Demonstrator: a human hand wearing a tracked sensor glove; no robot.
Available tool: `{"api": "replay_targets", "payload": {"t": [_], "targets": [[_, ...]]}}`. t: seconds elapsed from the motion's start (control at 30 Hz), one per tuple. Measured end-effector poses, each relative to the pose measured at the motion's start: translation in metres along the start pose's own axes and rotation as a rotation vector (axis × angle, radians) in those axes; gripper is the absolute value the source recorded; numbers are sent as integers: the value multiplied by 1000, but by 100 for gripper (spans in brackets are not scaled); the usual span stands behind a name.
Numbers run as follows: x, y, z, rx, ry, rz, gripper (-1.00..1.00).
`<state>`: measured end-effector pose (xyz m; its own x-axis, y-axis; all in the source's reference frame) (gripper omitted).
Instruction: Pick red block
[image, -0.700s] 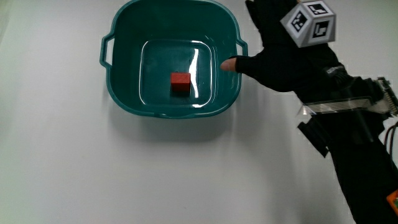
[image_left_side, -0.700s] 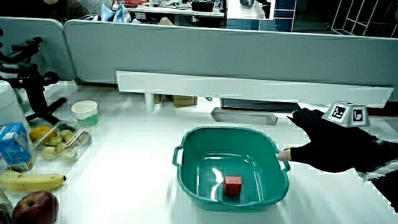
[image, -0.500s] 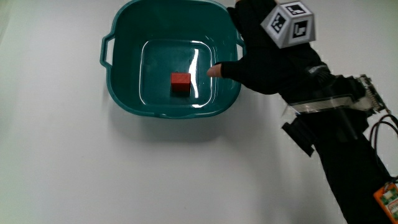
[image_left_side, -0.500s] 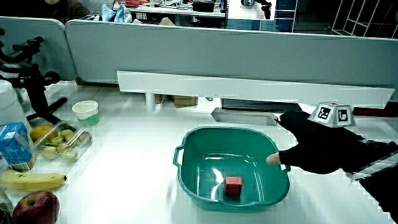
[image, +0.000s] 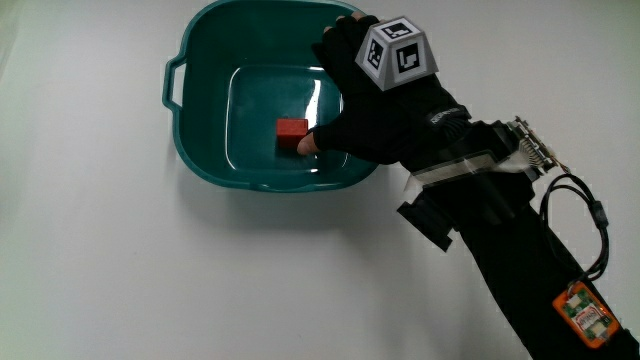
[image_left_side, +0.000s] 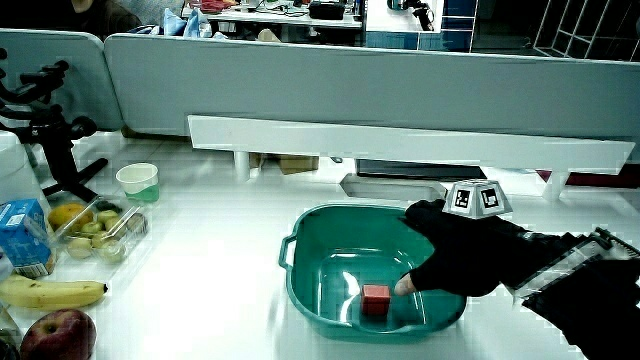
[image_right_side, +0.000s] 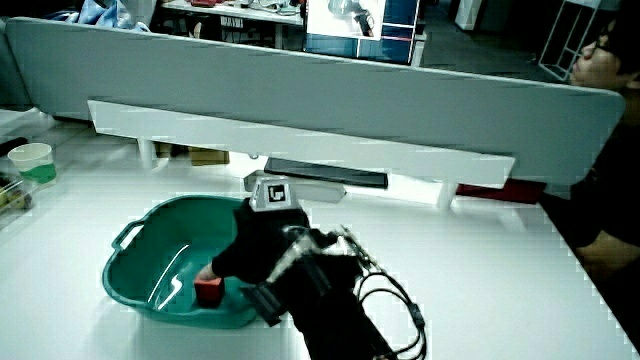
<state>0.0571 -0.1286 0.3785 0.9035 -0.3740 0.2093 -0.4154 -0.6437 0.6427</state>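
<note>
A small red block (image: 290, 129) lies on the floor of a teal plastic basin (image: 190, 150). It shows in both side views too (image_left_side: 375, 298) (image_right_side: 208, 291), inside the basin (image_left_side: 290, 270) (image_right_side: 120, 270). The gloved hand (image: 370, 110) reaches down into the basin with its forearm crossing the rim. Its thumb tip (image: 305, 146) is at the block's edge nearer to the person, and the other fingers are spread above the basin floor, holding nothing. In both side views the hand (image_left_side: 460, 255) (image_right_side: 255, 250) hangs low beside the block.
In a side view, a cup (image_left_side: 137, 181), a container of fruit (image_left_side: 95, 230), a blue carton (image_left_side: 22, 235), a banana (image_left_side: 50, 291) and an apple (image_left_side: 55, 333) sit at the table's edge. A metal tray (image_left_side: 390, 187) lies by the low partition.
The hand has moved from beside the basin's rim to inside the basin, and its thumb now reaches the red block. The block and basin have not moved.
</note>
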Motion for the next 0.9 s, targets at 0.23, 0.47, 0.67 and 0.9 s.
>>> {"api": "replay_targets", "payload": {"t": [0.23,0.47,0.67,0.9], "targets": [[-15,13,-6,-48,-31,17,0],[-25,27,-14,-91,-60,25,0],[-30,37,-27,-145,-73,23,0],[-31,41,-33,-145,-72,25,0]]}}
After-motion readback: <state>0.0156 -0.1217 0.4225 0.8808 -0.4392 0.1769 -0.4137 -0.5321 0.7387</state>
